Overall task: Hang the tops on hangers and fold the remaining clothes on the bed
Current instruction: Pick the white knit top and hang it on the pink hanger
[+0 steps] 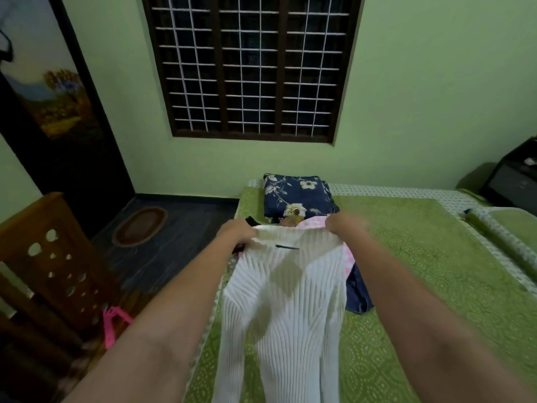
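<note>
**White ribbed top held up over the bed**

A person is holding a white ribbed top (286, 303) in the air with both hands, above the near left part of the bed (406, 286). The left hand (236, 232) is gripping the top edge of the garment at its left corner, with the fingers curled around the cloth. The right hand (341, 223) is pinching the same edge at the right corner; this hand is blurred, so the single fingers are not clear. The top is hanging down between the two forearms, and its lower part is going out of the picture at the near edge.

Behind the top, a pink checked garment (348, 254) is showing just to the right of it, and a dark blue garment (359, 292) is lying on the green bed cover below that one. Farther away, a folded dark blue cloth with flowers (296, 196) is lying near the far left corner of the bed. A small black piece of cloth (252, 221) is showing just beside the left hand.

On the floor at the left, pink hangers (114, 324) are leaning beside a wooden piece of furniture (49, 257). An oval mat (139, 226) is lying on the dark floor farther away. A window with a white grille (250, 65) is in the far green wall.
</note>
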The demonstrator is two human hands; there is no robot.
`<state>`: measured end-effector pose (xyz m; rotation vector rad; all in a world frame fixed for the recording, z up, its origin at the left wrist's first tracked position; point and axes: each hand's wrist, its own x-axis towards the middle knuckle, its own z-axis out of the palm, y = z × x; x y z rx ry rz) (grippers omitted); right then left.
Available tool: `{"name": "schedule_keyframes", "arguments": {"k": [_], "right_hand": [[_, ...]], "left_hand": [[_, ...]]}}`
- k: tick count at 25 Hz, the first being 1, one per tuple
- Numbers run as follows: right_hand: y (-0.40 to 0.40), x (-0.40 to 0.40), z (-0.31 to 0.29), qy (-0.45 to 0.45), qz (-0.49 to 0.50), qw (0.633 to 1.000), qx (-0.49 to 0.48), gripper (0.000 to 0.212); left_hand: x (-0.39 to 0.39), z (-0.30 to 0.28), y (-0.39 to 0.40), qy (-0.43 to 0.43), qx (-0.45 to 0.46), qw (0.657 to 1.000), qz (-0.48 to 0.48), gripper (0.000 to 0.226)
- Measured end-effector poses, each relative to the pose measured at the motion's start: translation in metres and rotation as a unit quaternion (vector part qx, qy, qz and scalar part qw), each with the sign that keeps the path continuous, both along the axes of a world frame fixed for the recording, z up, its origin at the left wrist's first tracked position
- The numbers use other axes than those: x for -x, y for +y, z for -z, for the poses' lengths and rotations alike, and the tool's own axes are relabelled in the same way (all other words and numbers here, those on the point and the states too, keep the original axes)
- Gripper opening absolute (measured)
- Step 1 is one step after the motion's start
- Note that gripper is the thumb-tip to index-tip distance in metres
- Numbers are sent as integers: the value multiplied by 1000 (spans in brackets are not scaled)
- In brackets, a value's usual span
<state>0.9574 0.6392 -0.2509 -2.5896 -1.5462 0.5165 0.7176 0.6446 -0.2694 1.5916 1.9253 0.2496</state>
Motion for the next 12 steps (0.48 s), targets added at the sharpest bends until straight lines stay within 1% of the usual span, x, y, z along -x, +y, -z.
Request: {"name": "schedule_keyframes", "arguments": {"k": [1, 2, 3, 4, 5, 6, 7, 8, 9, 10, 11, 12], "right_hand": [[23, -4, 12, 14, 8, 1000, 11, 43], [47, -9, 26, 39, 6, 999, 21, 43], [66, -10, 39, 71, 1, 997, 37, 43], [83, -11, 54, 122, 16, 992, 37, 46], [96, -8, 65, 210, 54, 976, 27, 52], [110, -5, 80, 291, 85, 953, 2, 59], [119, -2, 95, 319, 102, 942, -17, 62], [125, 3, 113, 319, 94, 943, -25, 58], [127, 14, 130, 267, 53, 962, 6, 50], [131, 26, 151, 194, -9, 980, 46, 43], [132, 49, 170, 170, -51, 981, 74, 39], [132, 75, 184, 172, -73, 975, 117, 37]], "left_hand": [[-9, 14, 20, -60, 39, 997, -30, 26], [-19, 28, 39, -151, 85, 982, -74, 22], [-28, 39, 52, -237, 108, 959, -109, 25], [-36, 50, 67, -304, 121, 936, -130, 38], [-42, 63, 84, -334, 122, 924, -140, 52], [-44, 79, 98, -344, 120, 920, -145, 63], [-44, 89, 102, -343, 114, 922, -142, 69], [-35, 111, 106, -346, 125, 919, -141, 71], [-25, 121, 101, -357, 139, 912, -145, 71], [-6, 139, 97, -378, 166, 899, -149, 74], [16, 149, 85, -396, 195, 883, -159, 80], [46, 174, 75, -406, 218, 871, -169, 80]]}}
